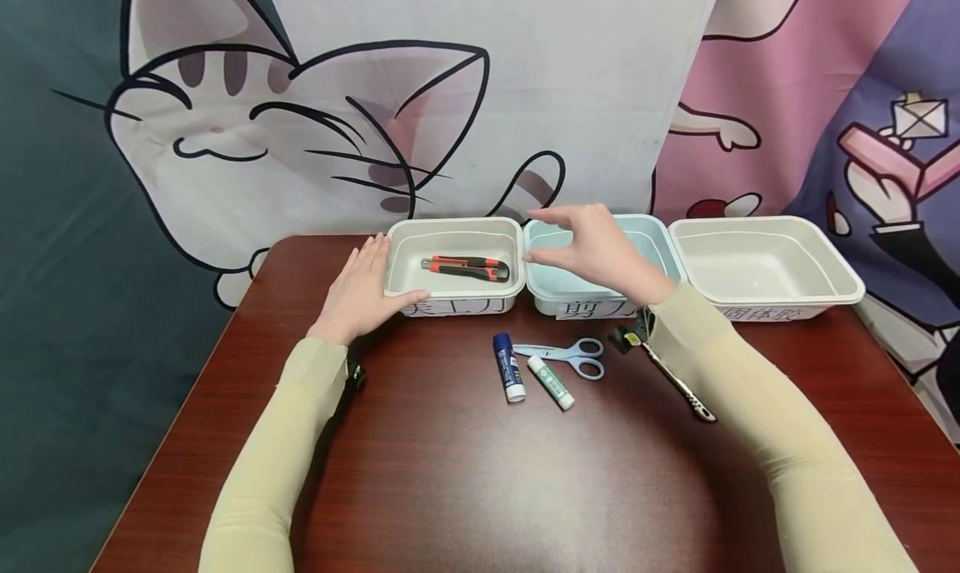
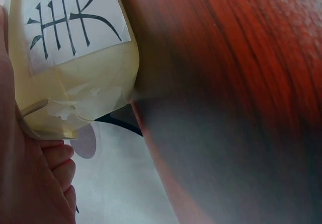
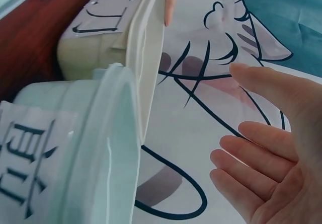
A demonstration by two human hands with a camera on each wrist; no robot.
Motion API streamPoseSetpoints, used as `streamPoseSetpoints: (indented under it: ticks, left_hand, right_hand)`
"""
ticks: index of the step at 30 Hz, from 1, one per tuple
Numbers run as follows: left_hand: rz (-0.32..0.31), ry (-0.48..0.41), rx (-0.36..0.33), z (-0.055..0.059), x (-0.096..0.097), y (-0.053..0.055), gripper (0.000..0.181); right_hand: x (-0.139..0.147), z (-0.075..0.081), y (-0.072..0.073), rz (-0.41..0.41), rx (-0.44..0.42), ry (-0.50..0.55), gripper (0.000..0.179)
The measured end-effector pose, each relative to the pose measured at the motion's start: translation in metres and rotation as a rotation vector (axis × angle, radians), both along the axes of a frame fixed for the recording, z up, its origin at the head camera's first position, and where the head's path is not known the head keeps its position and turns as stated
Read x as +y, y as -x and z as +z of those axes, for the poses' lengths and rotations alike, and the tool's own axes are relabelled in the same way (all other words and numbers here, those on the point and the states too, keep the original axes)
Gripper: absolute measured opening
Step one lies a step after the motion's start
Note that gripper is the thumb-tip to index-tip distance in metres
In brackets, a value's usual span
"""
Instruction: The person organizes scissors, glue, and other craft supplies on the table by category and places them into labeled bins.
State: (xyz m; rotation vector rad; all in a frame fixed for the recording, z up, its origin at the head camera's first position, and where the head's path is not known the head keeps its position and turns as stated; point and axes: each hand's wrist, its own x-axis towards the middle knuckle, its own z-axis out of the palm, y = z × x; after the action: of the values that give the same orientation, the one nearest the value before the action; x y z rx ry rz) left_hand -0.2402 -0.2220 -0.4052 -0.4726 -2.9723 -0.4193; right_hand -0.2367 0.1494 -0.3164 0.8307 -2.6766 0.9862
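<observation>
Head view. Left hand [image 1: 360, 294] lies flat against the left wall of the white plastic tray [image 1: 453, 233], fingers straight and together, thumb along the near wall by the paper label. Inside that rectangular, round-cornered tray lies a utility knife [image 1: 465, 267], black body with red-orange trim. Right hand [image 1: 600, 252] hovers over the pale blue tray [image 1: 667, 248] just to the right, fingers loosely extended, thumb and forefinger apart, holding nothing. A third white tray [image 1: 765, 265] stands at far right. All three rest in a row at the far edge of the glossy, dark red wood-grain table [image 1: 450, 473]. Near the trays lie a glue stick with a blue cap [image 1: 509, 366], a second glue stick in white and green [image 1: 551, 381], light blue scissors [image 1: 564, 356], and a slim metal tool [image 1: 675, 380] beside the right sleeve.

Left wrist view. The white tray [image 2: 75, 68] fills the upper left; its translucent wall carries a paper label with black characters, taped on. Fingers [image 2: 55, 158] rest under the tray's rim, pressed together. The table [image 2: 226, 108] shows streaked grain.

Right wrist view. Right hand [image 3: 271, 153] is held free, fingers spread and gently bent, touching nothing. The blue tray's smooth rim [image 3: 110, 148] lies near left, and the white tray [image 3: 115, 38] is beyond it.
</observation>
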Motion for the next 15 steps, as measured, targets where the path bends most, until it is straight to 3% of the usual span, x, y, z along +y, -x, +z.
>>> streamPoseSetpoints:
  ticks: [9,15]
  left_hand:
    - [0.0,0.001,-0.006,0.0,-0.001,0.0,0.122]
    - [-0.001,0.003,0.005,-0.002,-0.002,0.002,0.123]
  right_hand:
    - [0.019,-0.008,-0.024,-0.007,-0.02,0.013,0.063]
    - [0.033,-0.011,-0.038,-0.023,0.014,0.007,0.062]
